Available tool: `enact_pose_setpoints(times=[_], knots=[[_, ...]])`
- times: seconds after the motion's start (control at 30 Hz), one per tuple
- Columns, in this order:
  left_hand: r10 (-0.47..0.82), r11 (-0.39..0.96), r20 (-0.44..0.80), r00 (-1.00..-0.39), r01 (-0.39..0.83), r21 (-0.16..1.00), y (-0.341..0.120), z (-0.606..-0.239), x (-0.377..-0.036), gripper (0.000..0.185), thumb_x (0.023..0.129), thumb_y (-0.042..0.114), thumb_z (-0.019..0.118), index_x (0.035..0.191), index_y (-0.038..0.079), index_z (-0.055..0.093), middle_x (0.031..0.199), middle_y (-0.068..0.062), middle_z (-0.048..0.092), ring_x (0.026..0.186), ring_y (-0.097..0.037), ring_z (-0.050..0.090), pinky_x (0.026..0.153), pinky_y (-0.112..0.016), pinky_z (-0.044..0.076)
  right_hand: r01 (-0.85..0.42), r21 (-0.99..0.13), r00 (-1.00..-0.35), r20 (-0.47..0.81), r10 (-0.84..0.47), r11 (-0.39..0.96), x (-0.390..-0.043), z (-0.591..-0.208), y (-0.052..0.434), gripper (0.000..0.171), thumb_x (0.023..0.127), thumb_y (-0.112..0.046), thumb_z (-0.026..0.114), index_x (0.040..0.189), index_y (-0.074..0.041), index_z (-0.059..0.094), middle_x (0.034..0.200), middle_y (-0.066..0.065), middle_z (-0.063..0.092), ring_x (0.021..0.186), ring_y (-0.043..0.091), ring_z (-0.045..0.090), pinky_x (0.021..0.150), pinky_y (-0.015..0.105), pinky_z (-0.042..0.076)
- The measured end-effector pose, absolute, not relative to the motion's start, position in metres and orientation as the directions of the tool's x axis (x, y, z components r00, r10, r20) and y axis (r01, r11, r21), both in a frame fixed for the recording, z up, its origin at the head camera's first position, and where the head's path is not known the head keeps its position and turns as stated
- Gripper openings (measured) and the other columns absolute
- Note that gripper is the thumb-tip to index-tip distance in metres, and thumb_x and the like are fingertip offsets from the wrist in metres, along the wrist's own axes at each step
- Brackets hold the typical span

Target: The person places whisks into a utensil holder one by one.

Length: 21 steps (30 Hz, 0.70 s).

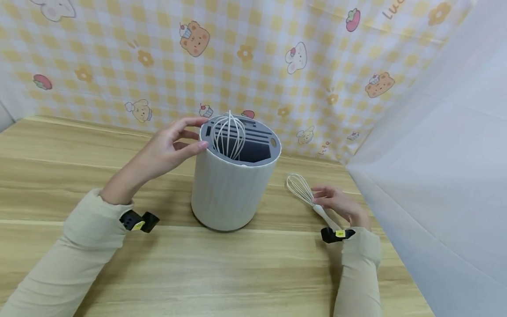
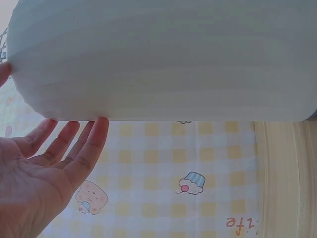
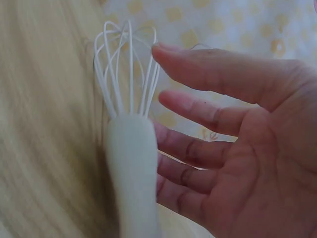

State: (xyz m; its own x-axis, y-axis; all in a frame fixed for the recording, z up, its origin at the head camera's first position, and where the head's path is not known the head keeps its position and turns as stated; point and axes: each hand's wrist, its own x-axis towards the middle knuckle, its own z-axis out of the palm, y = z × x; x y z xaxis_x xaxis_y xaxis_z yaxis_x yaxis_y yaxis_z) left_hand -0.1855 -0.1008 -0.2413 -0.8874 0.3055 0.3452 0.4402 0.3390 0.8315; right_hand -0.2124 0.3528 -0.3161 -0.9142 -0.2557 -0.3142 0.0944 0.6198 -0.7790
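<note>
**Left hand at the holder's rim, right hand beside a whisk**

The left hand touches the holder at the left of its top, thumb on the near part of the rim and index finger farther back. Its thumb and fingers are spread apart, and the left wrist view shows fingertips resting against the pale side wall. The right hand is also parted, thumb well away from the fingers, and is not clamped on anything. Its fingertips come up to the small whisk where wires meet handle; I cannot tell whether they touch it.

The small whisk lies aslant on the table, to the right of the holder and apart from it, wire head pointing away from the person and handle running back toward the right wrist.

The holder stands upright on the table, with a grey insert in its top: narrow slots at the back, a large opening in front, a small hole at the right. A second whisk stands head up at the left of the large opening, its handle hidden inside.

Beige sleeves cover both forearms. Behind the table hangs a yellow-checked cloth; a white sheet hangs to the right.
</note>
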Motion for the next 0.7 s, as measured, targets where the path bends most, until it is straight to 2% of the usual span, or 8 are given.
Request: enact_pose_setpoints(times=[0.17,0.33,0.47,0.7], knots=[[0.308,0.333,0.346,-0.886,0.441,0.833,-0.101,-0.241,-0.186,0.05,0.092,0.028,0.058,0.138,0.019,0.041,0.139,-0.001,0.043,0.115,-0.022,0.051,0.089,-0.032,0.049,0.129,-0.803,-0.894,-0.348,-0.282,0.581,-0.213,-0.324,0.356,0.059,0.09,-0.016,0.061,0.138,0.005,0.034,0.115,0.01,0.053,0.097,0.009,0.053,0.085,0.019,0.044],[0.31,0.332,0.338,-0.888,0.435,0.837,-0.1,-0.242,-0.186,0.051,0.091,0.028,0.058,0.138,0.018,0.041,0.14,-0.001,0.042,0.116,-0.023,0.051,0.092,-0.04,0.048,0.145,-0.837,-0.878,-0.355,-0.322,0.527,-0.215,-0.33,0.358,0.058,0.089,-0.007,0.059,0.137,0.012,0.032,0.105,0.001,0.056,0.091,0.004,0.054,0.077,0.016,0.046],[0.308,0.329,0.332,-0.892,0.427,0.842,-0.101,-0.243,-0.185,0.052,0.092,0.028,0.058,0.139,0.019,0.04,0.141,-0.001,0.041,0.117,-0.023,0.05,0.094,-0.045,0.046,0.151,-0.847,-0.877,-0.352,-0.326,0.509,-0.215,-0.331,0.359,0.054,0.089,-0.006,0.058,0.134,0.014,0.035,0.1,-0.002,0.058,0.088,0.004,0.055,0.076,0.016,0.047],[0.309,0.328,0.336,-0.89,0.431,0.84,-0.102,-0.241,-0.184,0.052,0.092,0.029,0.058,0.139,0.019,0.04,0.141,-0.001,0.041,0.117,-0.023,0.05,0.093,-0.042,0.047,0.145,-0.842,-0.883,-0.347,-0.316,0.52,-0.215,-0.329,0.358,0.051,0.09,-0.006,0.057,0.131,0.016,0.036,0.097,-0.004,0.059,0.086,0.003,0.055,0.074,0.016,0.046]])
